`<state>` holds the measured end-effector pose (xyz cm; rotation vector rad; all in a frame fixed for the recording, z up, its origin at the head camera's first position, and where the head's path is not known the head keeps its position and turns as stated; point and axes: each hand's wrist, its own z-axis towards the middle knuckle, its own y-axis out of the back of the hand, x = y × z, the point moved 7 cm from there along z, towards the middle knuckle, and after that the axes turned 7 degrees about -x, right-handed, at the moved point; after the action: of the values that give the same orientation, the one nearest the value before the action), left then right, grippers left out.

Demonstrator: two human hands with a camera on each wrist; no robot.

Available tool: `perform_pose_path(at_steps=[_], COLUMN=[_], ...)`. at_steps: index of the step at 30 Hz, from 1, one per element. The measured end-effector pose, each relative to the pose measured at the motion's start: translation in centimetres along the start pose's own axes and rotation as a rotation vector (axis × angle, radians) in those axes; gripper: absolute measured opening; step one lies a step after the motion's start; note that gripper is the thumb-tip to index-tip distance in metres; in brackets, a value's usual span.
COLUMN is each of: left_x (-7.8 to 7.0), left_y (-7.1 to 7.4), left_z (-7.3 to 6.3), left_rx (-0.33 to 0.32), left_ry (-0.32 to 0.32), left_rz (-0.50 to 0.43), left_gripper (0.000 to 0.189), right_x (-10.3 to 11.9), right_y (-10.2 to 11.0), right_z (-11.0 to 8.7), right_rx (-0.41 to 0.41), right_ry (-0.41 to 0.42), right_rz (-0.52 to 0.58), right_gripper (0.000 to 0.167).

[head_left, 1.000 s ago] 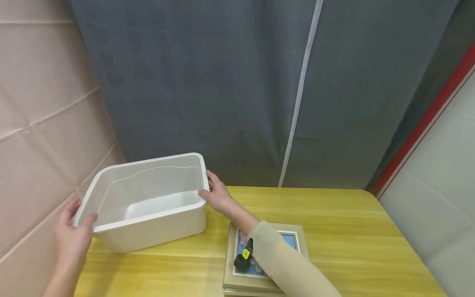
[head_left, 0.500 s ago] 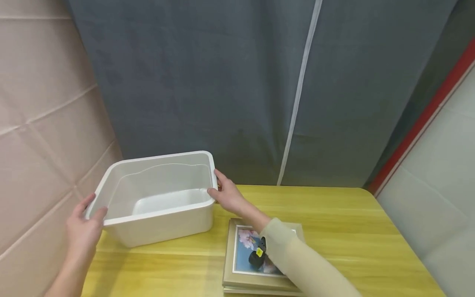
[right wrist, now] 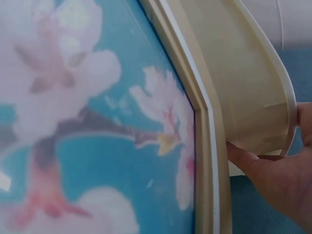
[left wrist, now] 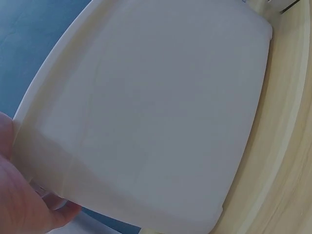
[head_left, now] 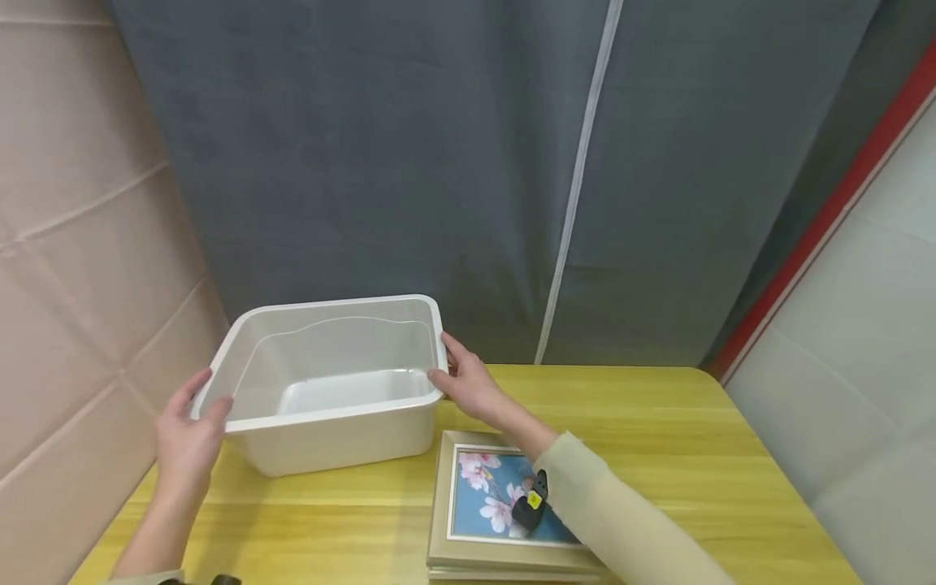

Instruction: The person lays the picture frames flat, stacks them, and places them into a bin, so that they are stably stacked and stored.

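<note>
An upright white plastic bin (head_left: 336,441), open at the top, is on the left side of the table or just above it; I cannot tell which. My left hand (head_left: 187,439) grips its left end by the rim, thumb over the inner side. At the opposite end my right hand (head_left: 474,390) pinches the rim, thumb inside and fingers outside. The left wrist view is filled by the bin's outer wall (left wrist: 161,112). Below my right forearm lies a gold-edged picture frame (head_left: 474,497) with pink blossoms on blue, large in the right wrist view.
The framed picture seems to lie on another frame (head_left: 504,575) of similar colour. A yellow wood-grain table (head_left: 680,479) extends to the right. Behind it hangs a grey-blue curtain (head_left: 366,162); a pale padded wall (head_left: 66,325) stands close on the left.
Both hands have shifted the bin to the right across the table. My right forearm has moved right too, uncovering more of the blossom picture. The head view has turned slightly.
</note>
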<state>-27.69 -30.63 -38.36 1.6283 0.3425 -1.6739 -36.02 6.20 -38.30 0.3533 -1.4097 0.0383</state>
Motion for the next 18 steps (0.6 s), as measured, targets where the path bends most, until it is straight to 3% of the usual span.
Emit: perform_pose_path(at_steps=[10, 18], left_x=[-0.2, -1.4], left_y=[-1.9, -4.3], left_z=[-0.6, -1.1], left_rx=[0.025, 0.053], left_ry=[-0.006, -0.083], left_rz=[-0.063, -0.031], left_gripper=[0.057, 0.056], right_x=[0.0, -0.8], right_y=[1.7, 4.3], right_z=[-0.8, -1.3], right_rx=[-0.024, -0.081], right_ry=[-0.013, -0.011], right_rz=[-0.023, -0.018], right_gripper=[0.072, 0.071])
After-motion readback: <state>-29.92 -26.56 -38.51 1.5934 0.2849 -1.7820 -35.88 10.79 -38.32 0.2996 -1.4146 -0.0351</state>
